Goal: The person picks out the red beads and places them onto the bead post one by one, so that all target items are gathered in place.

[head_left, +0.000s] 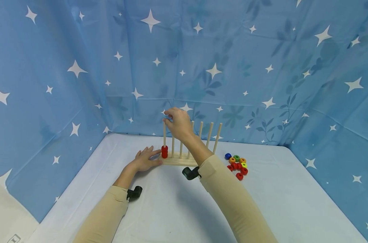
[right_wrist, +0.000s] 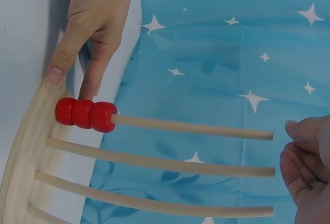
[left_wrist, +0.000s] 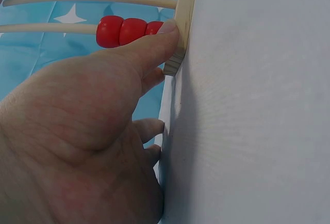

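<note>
A wooden peg rack (head_left: 174, 161) with a row of upright pegs stands on the white table. Three red beads (right_wrist: 81, 113) are stacked at the foot of its leftmost peg (right_wrist: 191, 127). My left hand (head_left: 145, 160) holds the left end of the rack's base, thumb at the front and index finger behind, close to the beads. Above the top of that same peg is my right hand (head_left: 180, 124), its fingers loosely bent and a gap between thumb and fingertips. Nothing is in it; the right wrist view shows the fingertips (right_wrist: 293, 127) just off the peg's end.
To the right of the rack lies a cluster of loose beads: several red beads (head_left: 239, 176), a blue bead (head_left: 228, 156), a green bead (head_left: 236, 157), a yellow bead (head_left: 244, 165) and orange ones. Behind the table hangs a blue star-patterned curtain (head_left: 184, 84).
</note>
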The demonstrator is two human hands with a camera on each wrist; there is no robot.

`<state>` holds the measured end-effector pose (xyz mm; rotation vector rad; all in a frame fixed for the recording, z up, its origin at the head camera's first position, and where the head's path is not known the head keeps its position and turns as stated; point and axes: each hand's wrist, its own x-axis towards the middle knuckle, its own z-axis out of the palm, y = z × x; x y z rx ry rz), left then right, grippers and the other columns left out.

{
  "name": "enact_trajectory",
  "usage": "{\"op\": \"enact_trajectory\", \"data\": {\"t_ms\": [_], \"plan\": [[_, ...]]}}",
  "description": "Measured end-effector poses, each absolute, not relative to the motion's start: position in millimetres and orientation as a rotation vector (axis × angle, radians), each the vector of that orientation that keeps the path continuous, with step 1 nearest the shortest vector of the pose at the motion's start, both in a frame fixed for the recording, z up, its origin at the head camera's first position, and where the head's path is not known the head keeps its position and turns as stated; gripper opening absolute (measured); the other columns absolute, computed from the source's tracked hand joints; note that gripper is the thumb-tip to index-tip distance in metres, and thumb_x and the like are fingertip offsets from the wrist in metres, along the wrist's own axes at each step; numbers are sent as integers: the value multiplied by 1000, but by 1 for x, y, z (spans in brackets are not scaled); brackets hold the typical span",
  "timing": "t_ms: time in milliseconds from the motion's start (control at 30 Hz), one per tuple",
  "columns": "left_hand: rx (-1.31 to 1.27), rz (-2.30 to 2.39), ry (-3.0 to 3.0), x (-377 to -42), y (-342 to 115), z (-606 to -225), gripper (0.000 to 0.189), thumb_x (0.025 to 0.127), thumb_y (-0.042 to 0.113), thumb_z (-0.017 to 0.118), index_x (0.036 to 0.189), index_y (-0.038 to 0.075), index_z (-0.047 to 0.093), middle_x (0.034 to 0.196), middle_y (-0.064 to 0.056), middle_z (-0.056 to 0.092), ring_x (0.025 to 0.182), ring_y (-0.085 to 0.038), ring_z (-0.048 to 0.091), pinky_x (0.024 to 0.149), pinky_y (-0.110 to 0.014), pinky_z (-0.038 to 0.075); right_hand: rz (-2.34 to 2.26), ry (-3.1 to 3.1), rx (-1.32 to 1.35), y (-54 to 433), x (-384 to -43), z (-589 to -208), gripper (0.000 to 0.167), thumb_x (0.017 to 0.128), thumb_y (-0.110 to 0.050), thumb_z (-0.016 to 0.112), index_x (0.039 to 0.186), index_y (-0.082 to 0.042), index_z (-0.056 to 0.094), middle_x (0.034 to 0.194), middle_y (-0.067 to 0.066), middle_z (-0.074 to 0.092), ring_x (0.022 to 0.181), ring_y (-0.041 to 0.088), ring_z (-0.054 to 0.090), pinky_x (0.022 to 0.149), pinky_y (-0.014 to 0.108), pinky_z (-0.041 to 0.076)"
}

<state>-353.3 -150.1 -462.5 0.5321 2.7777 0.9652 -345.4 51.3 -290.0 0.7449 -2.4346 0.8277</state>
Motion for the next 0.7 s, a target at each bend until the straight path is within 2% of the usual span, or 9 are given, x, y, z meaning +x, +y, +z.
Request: {"op": "enact_trajectory", "data": {"t_ms": [300, 700], "plan": [[541, 955, 2781, -355, -150, -463, 69, 102, 46, 64, 161, 17, 42, 171, -28, 14, 159, -53, 2, 124, -71, -3, 872, -2369, 764, 53, -341, -291, 27, 98, -12, 73, 123, -2, 75, 121, 12, 74, 105, 28, 72, 91, 37, 59], [533, 948, 2783, -354, -149, -466, 70, 102, 47, 62, 162, 18, 40, 172, -27, 12, 159, -51, 0, 125, -68, -5, 1087, -2135, 806, 74, -325, -306, 26, 94, -8, 77, 120, -2, 75, 115, 13, 75, 103, 30, 71, 92, 38, 60]]}}
